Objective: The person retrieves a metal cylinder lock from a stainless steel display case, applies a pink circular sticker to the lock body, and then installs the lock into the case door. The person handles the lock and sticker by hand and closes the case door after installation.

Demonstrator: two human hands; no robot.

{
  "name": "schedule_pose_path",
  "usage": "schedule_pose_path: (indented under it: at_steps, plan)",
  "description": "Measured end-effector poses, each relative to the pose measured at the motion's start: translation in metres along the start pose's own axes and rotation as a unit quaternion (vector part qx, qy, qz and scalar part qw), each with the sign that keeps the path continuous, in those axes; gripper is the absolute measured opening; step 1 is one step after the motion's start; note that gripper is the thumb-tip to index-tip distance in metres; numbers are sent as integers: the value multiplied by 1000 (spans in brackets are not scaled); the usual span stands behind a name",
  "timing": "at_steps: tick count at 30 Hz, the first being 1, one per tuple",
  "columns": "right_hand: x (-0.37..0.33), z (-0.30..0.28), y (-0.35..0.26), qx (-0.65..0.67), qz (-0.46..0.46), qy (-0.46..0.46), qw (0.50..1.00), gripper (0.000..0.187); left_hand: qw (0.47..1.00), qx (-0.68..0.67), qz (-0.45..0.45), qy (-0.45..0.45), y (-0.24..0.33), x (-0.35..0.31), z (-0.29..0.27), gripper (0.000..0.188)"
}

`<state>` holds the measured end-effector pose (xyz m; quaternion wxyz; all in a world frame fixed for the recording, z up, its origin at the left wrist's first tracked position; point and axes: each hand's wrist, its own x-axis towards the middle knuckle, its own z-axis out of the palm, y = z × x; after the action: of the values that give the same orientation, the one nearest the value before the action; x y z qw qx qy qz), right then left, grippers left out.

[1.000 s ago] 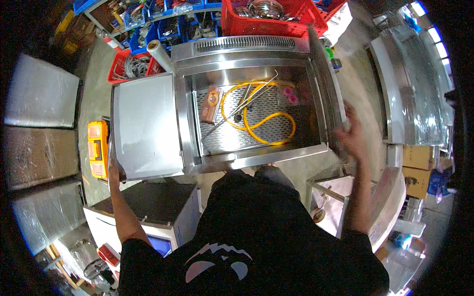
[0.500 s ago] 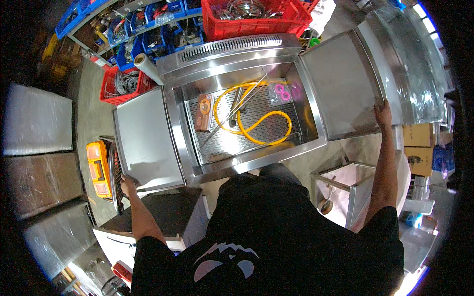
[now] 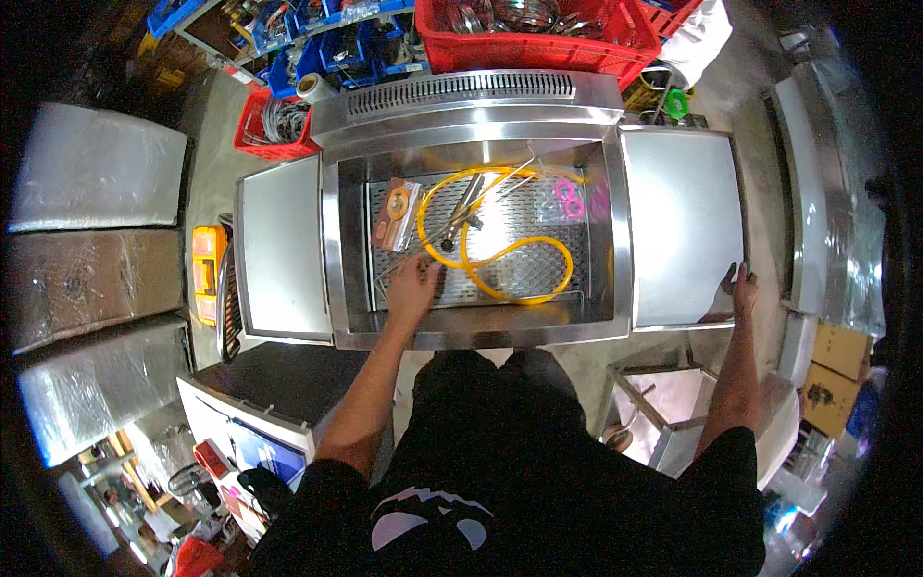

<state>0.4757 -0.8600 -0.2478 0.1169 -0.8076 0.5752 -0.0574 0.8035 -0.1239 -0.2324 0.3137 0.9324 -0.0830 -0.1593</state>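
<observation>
Seen from above, a person in a black shirt stands at a large stainless steel unit (image 3: 481,332) with a sunken middle basin and a flat wing on each side.

The left hand (image 3: 413,284) reaches down into the basin, fingers spread and resting on its perforated floor, just beside a yellow hose (image 3: 500,252) coiled in loose loops. The hand is not closed on anything; its fingertips lie next to thin metal rods (image 3: 461,213) that cross the hose. Also in the basin are an orange packet (image 3: 394,213) at the left and two pink rings (image 3: 567,197) at the right.

The right hand (image 3: 740,287) is at the outer near corner of the right wing (image 3: 678,226), fingers open and laid against its edge, gripping nothing that can be made out.

Both wings lie flat and open, so the basin is fully uncovered; that part of the work looks done. The loose items remain inside, none lifted, so clearing or fitting them appears yet to begin.

Around the unit: a red crate (image 3: 538,38) of metal parts behind it, blue bins (image 3: 317,29) on shelves, an orange toolbox (image 3: 205,274) on the floor at the left, and wrapped steel panels (image 3: 91,178) further left.
</observation>
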Motion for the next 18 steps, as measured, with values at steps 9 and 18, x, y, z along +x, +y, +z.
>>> schedule_pose_path:
  at_steps: [9, 18]
  plan:
    - [-15, 89, 2, -6, 91, -7, 996, 80, 965, 243, -95, -22, -6, 77, 115, 54]
    - [-95, 8, -54, 33, -92, 171, 980, 40, 988, 146, 9, 41, 12, 53, 65, 30]
